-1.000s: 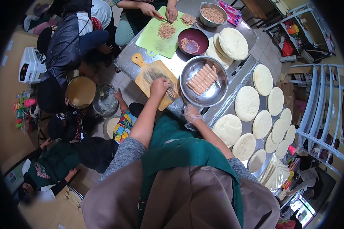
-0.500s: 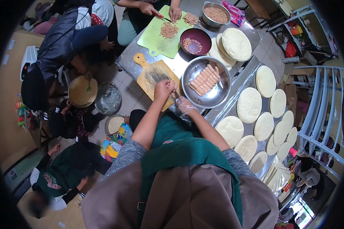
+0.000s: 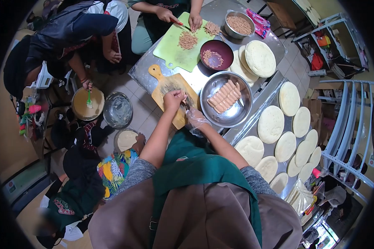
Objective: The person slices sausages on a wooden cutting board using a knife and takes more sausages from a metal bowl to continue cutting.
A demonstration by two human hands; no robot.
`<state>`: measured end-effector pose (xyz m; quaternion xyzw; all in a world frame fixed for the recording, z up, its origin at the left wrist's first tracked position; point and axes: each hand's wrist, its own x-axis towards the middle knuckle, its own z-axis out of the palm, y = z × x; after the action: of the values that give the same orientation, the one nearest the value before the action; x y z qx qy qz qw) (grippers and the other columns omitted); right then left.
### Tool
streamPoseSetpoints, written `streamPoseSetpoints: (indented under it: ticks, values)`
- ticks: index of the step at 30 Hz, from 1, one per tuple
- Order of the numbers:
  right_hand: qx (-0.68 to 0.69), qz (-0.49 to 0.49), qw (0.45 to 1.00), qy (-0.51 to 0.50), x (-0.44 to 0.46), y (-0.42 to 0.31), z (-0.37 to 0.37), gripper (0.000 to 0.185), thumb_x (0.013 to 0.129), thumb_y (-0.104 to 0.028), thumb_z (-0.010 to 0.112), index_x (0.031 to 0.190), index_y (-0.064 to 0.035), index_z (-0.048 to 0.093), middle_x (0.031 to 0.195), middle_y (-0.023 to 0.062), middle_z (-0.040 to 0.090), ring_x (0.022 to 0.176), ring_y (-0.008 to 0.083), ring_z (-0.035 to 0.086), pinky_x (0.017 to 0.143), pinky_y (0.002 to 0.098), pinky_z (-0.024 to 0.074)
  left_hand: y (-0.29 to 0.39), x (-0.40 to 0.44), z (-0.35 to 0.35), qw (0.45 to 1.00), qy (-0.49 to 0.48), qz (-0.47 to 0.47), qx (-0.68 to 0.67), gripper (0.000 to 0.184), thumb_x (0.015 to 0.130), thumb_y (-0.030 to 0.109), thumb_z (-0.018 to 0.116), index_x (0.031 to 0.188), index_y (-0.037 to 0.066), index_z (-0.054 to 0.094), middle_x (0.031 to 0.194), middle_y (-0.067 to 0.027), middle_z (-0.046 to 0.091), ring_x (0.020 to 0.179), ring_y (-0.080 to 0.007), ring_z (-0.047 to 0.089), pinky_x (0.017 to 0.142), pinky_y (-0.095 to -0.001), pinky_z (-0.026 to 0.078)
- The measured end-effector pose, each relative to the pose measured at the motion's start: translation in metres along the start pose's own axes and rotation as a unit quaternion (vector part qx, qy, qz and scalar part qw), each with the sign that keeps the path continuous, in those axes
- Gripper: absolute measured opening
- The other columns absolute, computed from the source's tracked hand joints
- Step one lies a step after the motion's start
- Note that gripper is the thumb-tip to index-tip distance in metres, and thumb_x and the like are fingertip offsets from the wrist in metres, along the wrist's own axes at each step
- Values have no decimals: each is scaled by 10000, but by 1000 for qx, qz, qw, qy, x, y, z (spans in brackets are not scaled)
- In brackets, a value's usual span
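Above the wooden cutting board (image 3: 179, 85), my left hand (image 3: 174, 100) is closed in a pinch; its fingers hide whatever is in them. My right hand (image 3: 196, 118), in a clear plastic glove, is closed at the board's right edge on what looks like a small knife (image 3: 187, 106), its dark part pointing at my left fingers. Beside the right hand stands a steel bowl (image 3: 226, 117) with several sausages (image 3: 224, 96) lined up in it, and a thin shiny piece lies at their right.
Across the table a person chops meat on a green board (image 3: 170, 52). A maroon bowl (image 3: 226, 47), a steel bowl of chopped meat (image 3: 238, 25) and stacked flat bread rounds (image 3: 260, 59) stand there. More rounds (image 3: 271, 124) lie at right. At left a person stirs batter (image 3: 87, 106).
My left hand has lifted and turned slightly, showing more of the fingers. The dark part at my right hand now shows. At left, the stirring person has leaned lower over the batter.
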<state>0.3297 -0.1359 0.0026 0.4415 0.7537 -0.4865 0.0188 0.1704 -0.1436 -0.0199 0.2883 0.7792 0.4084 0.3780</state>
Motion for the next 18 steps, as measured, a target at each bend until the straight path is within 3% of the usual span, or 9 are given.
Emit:
streamPoseSetpoints:
  ticks: [3, 7, 8, 11, 12, 14, 17, 18]
  values:
    - [59, 30, 998, -7, 35, -9, 0, 370, 960, -261, 398, 1031, 55, 576, 987, 335, 624, 966, 485, 609, 869, 529, 469, 30, 22, -14, 1000, 13, 8, 18, 379, 715, 129, 847, 1017, -52, 709, 840, -59, 705, 687, -82, 616, 612, -235, 511]
    - [15, 41, 999, 7, 88, -41, -34, 377, 946, -267, 418, 1061, 47, 591, 1040, 329, 622, 1034, 474, 598, 906, 518, 463, 67, 82, -26, 998, 5, 34, 46, 369, 704, 150, 847, 997, -36, 719, 831, -66, 711, 707, -96, 638, 638, -253, 519]
    - [22, 41, 998, 30, 113, -51, -46, 361, 937, -245, 424, 1025, 48, 615, 1022, 315, 631, 974, 456, 623, 866, 510, 486, 77, 114, -29, 996, -12, 37, 76, 365, 704, 153, 845, 993, -31, 721, 823, -67, 713, 708, -100, 642, 644, -258, 522]
    - [25, -67, 994, 84, 173, -23, -34, 306, 915, -265, 455, 868, 17, 565, 699, 184, 607, 684, 339, 638, 622, 451, 498, 79, 168, -31, 984, -27, 84, 158, 345, 674, 168, 849, 954, 2, 736, 784, -96, 718, 693, -150, 668, 670, -289, 531]
    - [177, 19, 984, 32, 212, 8, -9, 243, 901, -215, 457, 839, -7, 567, 639, 123, 583, 563, 247, 604, 515, 382, 467, 83, 179, -29, 980, -29, 88, 177, 340, 657, 169, 856, 927, 2, 736, 789, -110, 718, 698, -174, 678, 680, -299, 535]
    - [155, -62, 986, 8, 231, 21, -8, 217, 895, -195, 466, 814, -19, 562, 616, 96, 566, 510, 208, 576, 472, 351, 438, 84, 200, -25, 976, -58, 87, 190, 325, 648, 169, 858, 904, 10, 736, 792, -134, 716, 721, -231, 697, 705, -325, 544]
    - [150, -50, 987, -31, 218, 11, -28, 215, 889, -191, 483, 781, -20, 556, 604, 85, 560, 483, 198, 563, 455, 348, 428, 82, 222, -16, 966, -46, 64, 246, 360, 671, 165, 842, 983, 26, 729, 840, -150, 712, 758, -240, 696, 722, -331, 543]
    - [119, -57, 991, -34, 215, 16, -32, 217, 888, -192, 485, 778, -19, 556, 605, 86, 562, 485, 199, 564, 455, 348, 428, 81, 219, -15, 965, -12, 134, 224, 374, 704, 142, 812, 1046, 34, 710, 909, -166, 704, 792, -251, 686, 741, -330, 535]
